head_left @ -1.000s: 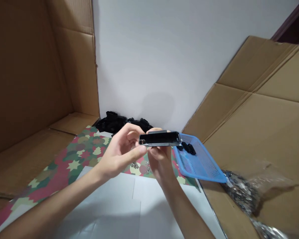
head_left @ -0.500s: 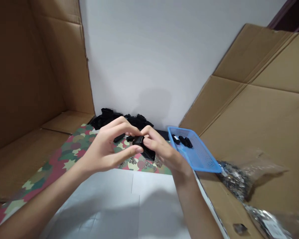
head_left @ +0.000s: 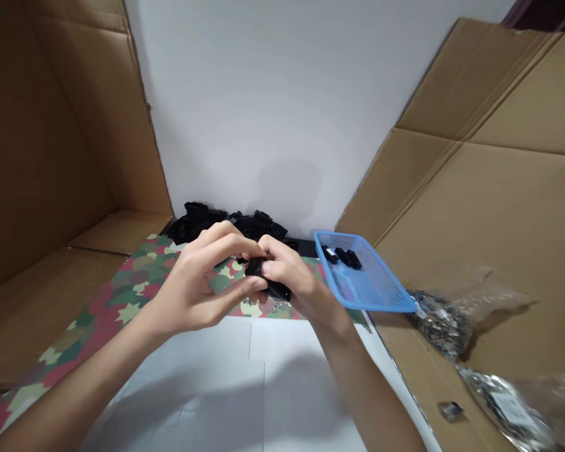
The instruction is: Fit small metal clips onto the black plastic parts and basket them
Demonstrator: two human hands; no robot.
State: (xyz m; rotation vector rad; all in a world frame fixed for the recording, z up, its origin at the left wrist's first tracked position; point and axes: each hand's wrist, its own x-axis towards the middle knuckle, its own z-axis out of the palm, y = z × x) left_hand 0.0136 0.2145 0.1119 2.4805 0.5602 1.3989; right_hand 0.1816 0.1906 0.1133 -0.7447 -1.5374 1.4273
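Observation:
A black ribbed plastic part (head_left: pixel 279 290) is held between both hands, above the far end of the white work surface. My left hand (head_left: pixel 207 273) pinches its left end between thumb and fingertips. My right hand (head_left: pixel 289 273) wraps round the other side, its thumb pressing on the top face. The fingers cover much of the part, so its exact kind is unclear. Beneath the hands, small shiny metal pieces (head_left: pixel 277 306) lie on the camouflage-patterned cloth (head_left: pixel 136 292), partly hidden.
Against the wall lies a heap of black parts (head_left: pixel 198 220). At right, a blue plastic basket (head_left: pixel 381 292) holds several black pieces (head_left: pixel 348 258). Plastic bags of metal pieces (head_left: pixel 440 323) rest beside it. Cardboard walls (head_left: pixel 489 207) flank both sides; white sheets (head_left: pixel 216 376) cover the front.
The black part has been tilted slightly and shifted a little left in my fingers. My right thumb has moved farther over its top. The camera view has shifted slightly.

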